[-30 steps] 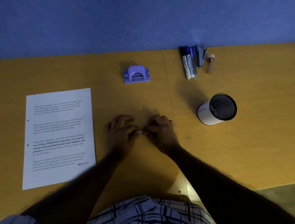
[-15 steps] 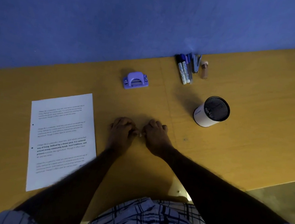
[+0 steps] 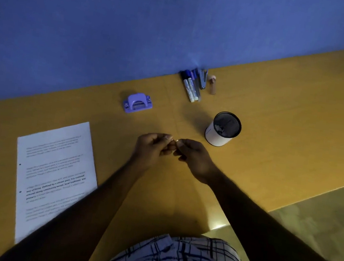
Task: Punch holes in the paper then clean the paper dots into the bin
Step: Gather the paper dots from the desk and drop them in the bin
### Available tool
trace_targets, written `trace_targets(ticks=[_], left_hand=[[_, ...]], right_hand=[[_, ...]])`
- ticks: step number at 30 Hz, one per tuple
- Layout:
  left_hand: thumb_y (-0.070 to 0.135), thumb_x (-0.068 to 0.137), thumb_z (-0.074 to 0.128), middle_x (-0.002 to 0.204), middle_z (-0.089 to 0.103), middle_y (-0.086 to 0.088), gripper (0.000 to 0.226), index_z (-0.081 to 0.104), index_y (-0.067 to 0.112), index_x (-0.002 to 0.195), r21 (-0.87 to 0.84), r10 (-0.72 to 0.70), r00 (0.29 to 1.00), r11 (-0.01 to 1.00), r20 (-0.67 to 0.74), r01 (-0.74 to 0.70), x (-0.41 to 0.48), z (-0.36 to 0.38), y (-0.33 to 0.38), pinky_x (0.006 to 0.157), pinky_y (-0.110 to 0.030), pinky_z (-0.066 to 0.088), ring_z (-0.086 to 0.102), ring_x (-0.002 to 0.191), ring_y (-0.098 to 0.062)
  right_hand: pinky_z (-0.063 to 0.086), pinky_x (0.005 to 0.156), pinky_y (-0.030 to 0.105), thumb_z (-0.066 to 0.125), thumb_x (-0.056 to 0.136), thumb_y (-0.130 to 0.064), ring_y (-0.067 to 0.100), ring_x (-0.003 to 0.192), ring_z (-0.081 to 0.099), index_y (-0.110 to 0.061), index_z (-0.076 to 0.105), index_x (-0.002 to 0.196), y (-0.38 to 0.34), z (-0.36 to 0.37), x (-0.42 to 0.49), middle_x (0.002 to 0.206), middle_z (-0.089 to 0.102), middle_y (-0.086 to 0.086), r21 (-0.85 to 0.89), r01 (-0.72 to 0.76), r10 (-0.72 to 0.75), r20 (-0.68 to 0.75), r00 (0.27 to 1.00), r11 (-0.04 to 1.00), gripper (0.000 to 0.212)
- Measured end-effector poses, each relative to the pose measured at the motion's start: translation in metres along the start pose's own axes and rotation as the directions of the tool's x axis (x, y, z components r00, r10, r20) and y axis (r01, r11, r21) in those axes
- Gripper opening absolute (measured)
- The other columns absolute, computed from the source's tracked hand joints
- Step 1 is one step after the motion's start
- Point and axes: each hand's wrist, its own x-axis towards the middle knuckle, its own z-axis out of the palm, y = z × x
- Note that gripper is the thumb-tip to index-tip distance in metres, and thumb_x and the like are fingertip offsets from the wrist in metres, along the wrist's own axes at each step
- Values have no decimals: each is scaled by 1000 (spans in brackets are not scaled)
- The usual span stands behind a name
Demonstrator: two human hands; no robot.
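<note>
I hold my left hand and right hand together, fingertips pinched on what I judge are tiny paper dots, near the white cylindrical bin, the punched printed paper sheet lying left

left hand: fingers curled | right hand: pinched, fingertips meeting

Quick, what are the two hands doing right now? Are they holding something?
Left hand: fingers curled shut, pinching; what it holds is too small to tell.
Right hand: curled shut too, fingertips meeting the left's; contents cannot be told.
</note>
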Motion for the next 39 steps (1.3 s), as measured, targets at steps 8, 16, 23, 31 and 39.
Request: trace_targets(ticks=[8,16,23,31,39], left_hand=[[21,86,70,76,76,-2,6,76,18,85,190,90,984,975,156,-119,34,76,28,62,-22,56,74,73,-14],[19,86,71,88,76,-8,21,74,3,99,532,225,930,770,292,-354,79,131,46,69,-27,59,72,77,-10],[8,90,62,106,73,-11,22,71,6,110,692,207,877,548,433,-471,90,139,60,83,-33,59,68,97,-18],[7,83,71,103,74,-9,25,72,8,107,733,253,849,429,464,-528,93,141,62,81,-22,53,69,96,-17],[-1,82,67,110,72,-7,36,66,8,117,688,169,850,519,499,-507,95,138,63,86,-23,54,67,102,-14]], right_hand=[[38,62,25,41,103,-10,11,67,48,1,59,93,-24,-67,-7,76,56,4,29,41,-35,-191,981,999,23],[35,64,35,56,94,-10,22,71,47,9,59,82,-34,-132,17,76,54,15,-309,-11,-103,-353,930,951,22],[39,58,31,54,84,0,25,74,58,1,71,88,-39,-153,23,83,68,15,-720,27,-305,-259,916,693,18],[45,64,34,65,82,-2,23,78,59,-4,74,94,-38,-155,26,90,69,12,-779,64,-374,-225,900,624,16],[54,69,43,57,89,-1,25,83,64,-3,74,98,-39,-155,20,95,72,14,-778,65,-370,-222,902,625,19]])
